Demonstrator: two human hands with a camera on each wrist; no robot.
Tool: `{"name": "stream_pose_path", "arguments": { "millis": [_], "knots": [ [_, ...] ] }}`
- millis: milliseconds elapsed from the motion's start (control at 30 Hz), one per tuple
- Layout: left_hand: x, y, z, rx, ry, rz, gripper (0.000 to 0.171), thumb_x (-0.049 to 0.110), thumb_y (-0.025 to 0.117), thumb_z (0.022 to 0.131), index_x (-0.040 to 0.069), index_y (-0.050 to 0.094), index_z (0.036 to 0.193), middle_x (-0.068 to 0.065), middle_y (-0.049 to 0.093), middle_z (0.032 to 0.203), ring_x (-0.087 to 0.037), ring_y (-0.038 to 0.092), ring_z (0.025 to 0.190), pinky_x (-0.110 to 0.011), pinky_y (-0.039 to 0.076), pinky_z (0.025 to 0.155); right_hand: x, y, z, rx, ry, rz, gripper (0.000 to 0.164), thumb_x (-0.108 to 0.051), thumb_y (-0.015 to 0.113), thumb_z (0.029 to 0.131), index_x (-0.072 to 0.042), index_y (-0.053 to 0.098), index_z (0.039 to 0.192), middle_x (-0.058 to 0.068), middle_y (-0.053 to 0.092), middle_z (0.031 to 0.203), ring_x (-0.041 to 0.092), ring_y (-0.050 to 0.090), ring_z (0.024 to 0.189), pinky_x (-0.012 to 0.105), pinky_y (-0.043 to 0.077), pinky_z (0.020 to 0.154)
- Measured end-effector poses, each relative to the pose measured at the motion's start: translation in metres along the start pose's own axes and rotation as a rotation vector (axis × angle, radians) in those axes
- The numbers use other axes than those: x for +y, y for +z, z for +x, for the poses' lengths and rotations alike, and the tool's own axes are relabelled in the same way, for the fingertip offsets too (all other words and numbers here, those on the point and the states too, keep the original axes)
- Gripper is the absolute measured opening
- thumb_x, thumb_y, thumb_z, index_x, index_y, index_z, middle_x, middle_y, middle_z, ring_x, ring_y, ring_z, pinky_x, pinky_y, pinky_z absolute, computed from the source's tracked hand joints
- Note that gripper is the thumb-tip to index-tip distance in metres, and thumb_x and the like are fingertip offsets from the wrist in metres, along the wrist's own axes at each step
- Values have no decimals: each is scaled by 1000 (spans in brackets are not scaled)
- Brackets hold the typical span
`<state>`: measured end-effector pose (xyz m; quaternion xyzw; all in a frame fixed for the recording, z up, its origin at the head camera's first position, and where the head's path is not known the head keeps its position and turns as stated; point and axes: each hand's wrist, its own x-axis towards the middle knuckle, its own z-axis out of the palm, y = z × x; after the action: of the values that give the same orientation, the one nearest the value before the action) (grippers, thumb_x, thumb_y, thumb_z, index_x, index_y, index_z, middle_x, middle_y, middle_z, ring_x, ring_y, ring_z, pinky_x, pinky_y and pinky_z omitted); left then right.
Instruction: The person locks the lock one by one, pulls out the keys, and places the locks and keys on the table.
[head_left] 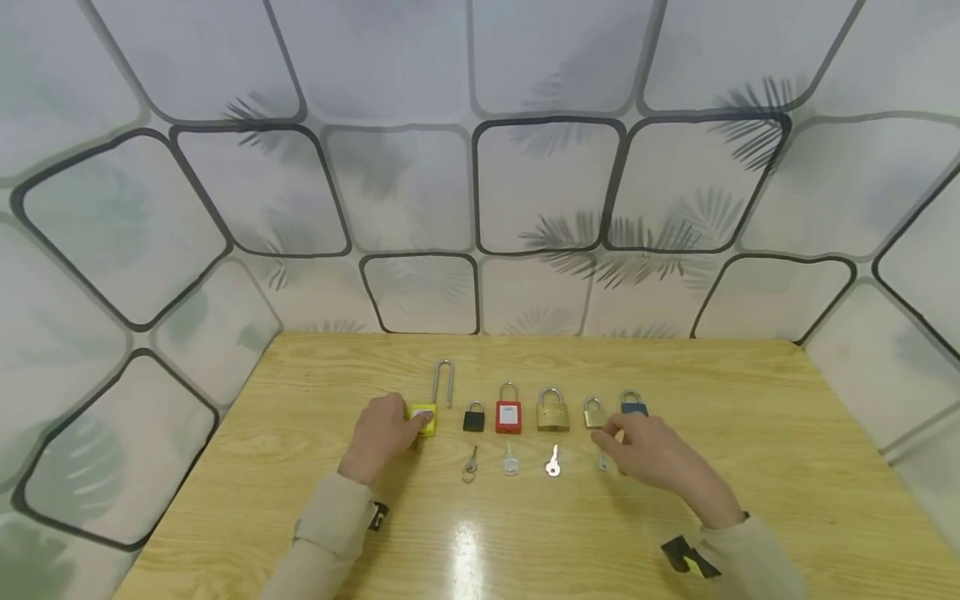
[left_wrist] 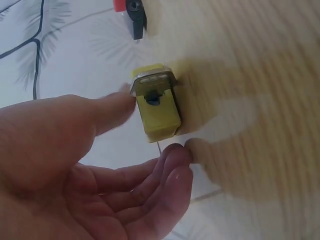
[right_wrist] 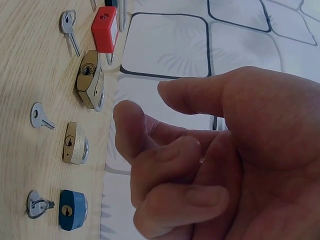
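Observation:
A yellow padlock (head_left: 427, 427) with a tall shackle (head_left: 444, 375) lies at the left end of a row of padlocks. My left hand (head_left: 381, 432) rests its thumb on the padlock's upper face. In the left wrist view, a key (left_wrist: 154, 80) stands in the lock's bottom; the other fingers (left_wrist: 172, 185) curve loosely, apart from the body. My right hand (head_left: 648, 450) hovers at the row's right end, its fingers loosely bent and nothing between thumb and forefinger. Nearest it are a small brass padlock (head_left: 594, 414), its key (right_wrist: 41, 116) and a blue padlock (right_wrist: 72, 210), partly covered in the head view.
Between them stand a black padlock (head_left: 473, 418), a red padlock (head_left: 508, 417) and a larger brass padlock (head_left: 552, 416). Keys lie in front, including a ringed key (head_left: 471, 463), a pale key (head_left: 511, 458) and a silver key (head_left: 553, 462). Patterned fabric (head_left: 420, 183) encloses the wooden table (head_left: 525, 542).

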<state>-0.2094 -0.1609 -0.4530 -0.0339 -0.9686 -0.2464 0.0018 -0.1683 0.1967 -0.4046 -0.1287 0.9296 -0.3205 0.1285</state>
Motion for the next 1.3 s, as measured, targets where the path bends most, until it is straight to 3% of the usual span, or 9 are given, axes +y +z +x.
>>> {"name": "stream_pose_path", "arguments": {
  "millis": [333,467,700,833,967,1067,1167,1300],
  "knots": [
    [7,5,3,-8,-57,-73,57,30,75,84,15,32,51,4,29,48,-8,25,39,-19,23,35,4,4,1,-22,6,27,25,-22,56,99,-2,67,90,7,60,53,7,37,40,23,29,39],
    [9,7,7,-30,-107,-115,56,32,76,83,15,34,49,4,31,46,-7,27,37,-18,25,34,6,6,2,-22,7,24,25,-24,56,99,-2,67,92,7,61,52,7,38,40,22,28,39],
    [-2,10,10,-74,-213,-155,61,39,78,78,17,34,42,9,26,38,-7,22,36,-18,19,33,9,9,0,-32,-7,29,26,-24,56,99,-3,67,91,6,60,51,6,36,40,21,26,38],
    [-7,7,11,-82,-214,-173,50,38,75,81,12,51,46,6,38,41,-8,28,39,-20,24,37,10,9,0,-29,-19,31,26,-24,56,99,-2,67,91,6,60,51,6,38,40,21,28,39],
    [-8,4,10,-48,-208,-221,35,32,75,82,5,70,60,0,58,50,-9,37,42,-20,29,38,10,9,0,-21,-22,26,25,-23,57,99,-2,67,91,7,61,51,6,39,40,22,29,40],
    [-7,4,8,-11,-194,-246,31,28,75,83,1,72,67,-7,67,57,-8,41,41,-20,30,37,10,10,0,-16,-24,18,24,-22,57,98,-2,67,91,7,61,51,6,39,40,22,29,40],
    [-4,3,6,40,-161,-231,29,25,75,83,-4,72,81,-14,71,72,-10,51,47,-21,40,40,10,10,1,-7,-25,12,25,-22,57,98,-1,68,92,7,61,52,7,39,40,22,30,39],
    [1,2,3,120,-101,-191,30,23,76,83,-5,67,92,-17,69,80,-15,56,54,-26,48,47,9,9,2,16,-35,3,25,-22,57,98,0,69,95,6,61,55,7,42,41,24,34,39]
  ]
}}
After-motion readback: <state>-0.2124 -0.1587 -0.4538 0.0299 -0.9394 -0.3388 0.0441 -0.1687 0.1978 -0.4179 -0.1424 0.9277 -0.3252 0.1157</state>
